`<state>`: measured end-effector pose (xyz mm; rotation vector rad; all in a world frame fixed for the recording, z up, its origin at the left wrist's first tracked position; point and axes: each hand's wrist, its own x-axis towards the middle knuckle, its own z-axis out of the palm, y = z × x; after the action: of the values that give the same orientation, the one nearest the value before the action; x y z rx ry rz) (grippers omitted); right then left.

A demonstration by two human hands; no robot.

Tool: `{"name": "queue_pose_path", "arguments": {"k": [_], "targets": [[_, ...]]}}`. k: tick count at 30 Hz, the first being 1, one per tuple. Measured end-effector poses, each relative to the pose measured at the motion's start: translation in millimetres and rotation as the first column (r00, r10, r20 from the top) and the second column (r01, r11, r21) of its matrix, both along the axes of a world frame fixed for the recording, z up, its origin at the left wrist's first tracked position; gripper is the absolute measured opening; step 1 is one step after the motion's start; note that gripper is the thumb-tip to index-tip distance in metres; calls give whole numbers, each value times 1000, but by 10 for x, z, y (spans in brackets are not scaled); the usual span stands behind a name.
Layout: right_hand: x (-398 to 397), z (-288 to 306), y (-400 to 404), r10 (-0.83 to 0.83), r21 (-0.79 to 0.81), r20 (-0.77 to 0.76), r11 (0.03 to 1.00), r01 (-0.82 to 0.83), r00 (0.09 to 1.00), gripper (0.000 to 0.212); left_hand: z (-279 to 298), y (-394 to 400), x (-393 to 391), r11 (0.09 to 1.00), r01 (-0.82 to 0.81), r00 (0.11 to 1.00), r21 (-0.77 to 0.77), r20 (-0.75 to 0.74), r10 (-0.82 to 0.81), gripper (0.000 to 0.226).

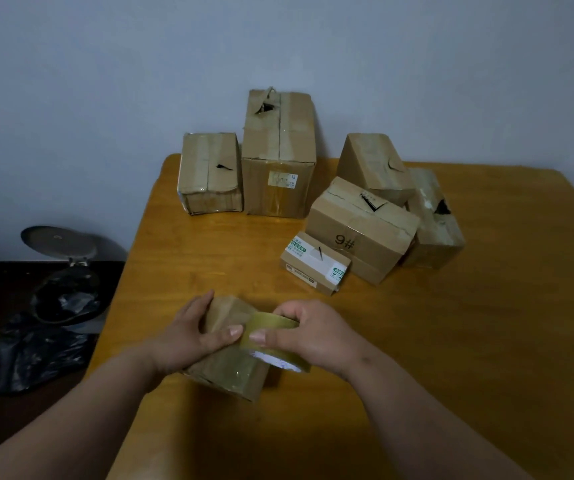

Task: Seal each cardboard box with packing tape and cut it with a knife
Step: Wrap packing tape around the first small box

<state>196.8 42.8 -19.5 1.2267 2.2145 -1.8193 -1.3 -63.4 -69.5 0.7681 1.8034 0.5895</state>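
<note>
A small cardboard box (230, 370) lies on the wooden table (451, 341) right in front of me. My left hand (188, 336) grips its top, fingers over the far side and thumb pressed down next to the tape. My right hand (308, 336) holds a roll of yellowish packing tape (271, 325) against the box's right side, thumb on the roll. No knife is in view.
Several more cardboard boxes stand at the back of the table: a tall one (278, 157), a smaller one (209, 173) to its left, one marked 9# (358, 230) and a little white-labelled box (315, 263). A pedal bin (63, 271) and black bags (32, 351) sit on the floor at left.
</note>
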Motion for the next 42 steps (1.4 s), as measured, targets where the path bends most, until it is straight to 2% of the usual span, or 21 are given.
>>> {"name": "queue_pose_path", "arguments": {"k": [3,6,8,10,13,15,20,24,26,27,31,33,36,38,40,42], "targets": [[52,-18,-12,37,-62,-57,997,-41,998,36,-18,-92,-142,996,-91,979,4,185,89,112],[97,-29,-4,36,-137,-158,989,-58,987,24,-57,-157,-213,985,-167,956,33,249,154,125],[79,-9,7,56,-107,-160,992,-73,986,24,-87,-170,-234,975,-217,943,47,268,197,122],[42,3,26,104,-13,-131,994,-106,986,28,-95,-174,-249,964,-263,928,46,287,240,116],[45,-8,100,158,133,-68,980,-148,985,21,-115,-181,-276,952,-307,910,15,299,288,107],[104,-82,182,151,209,23,966,-152,988,24,-142,-207,-295,939,-343,888,0,326,324,102],[124,-387,192,116,179,216,971,-156,969,26,-260,-252,-319,927,-372,844,-44,398,358,88],[-105,-543,164,115,206,254,964,-170,960,30,-323,-370,-347,897,-431,731,-96,545,410,76],[-202,-579,151,131,211,271,958,-192,953,33,-329,-373,-328,857,-511,724,-72,500,474,75],[-231,-589,143,145,218,279,953,-210,949,34,-320,-345,-302,845,-533,756,-35,429,494,73],[-269,-549,75,136,207,246,960,-189,960,33,-275,-231,-116,889,-428,903,164,116,413,60],[-287,-459,22,131,175,204,970,-168,970,27,-247,-229,-66,890,-419,907,181,110,405,63],[-262,-160,57,195,140,189,965,-223,962,14,-214,-259,-154,871,-476,862,124,263,433,57],[-183,94,173,254,80,110,961,-263,961,25,-274,-291,-195,860,-510,784,6,414,462,53],[-119,272,286,288,17,33,957,-289,957,30,-391,-323,-130,853,-506,687,-126,539,487,60],[-116,302,338,277,-2,-17,961,-277,961,27,-468,-315,-6,850,-500,670,-164,549,500,65]]}}
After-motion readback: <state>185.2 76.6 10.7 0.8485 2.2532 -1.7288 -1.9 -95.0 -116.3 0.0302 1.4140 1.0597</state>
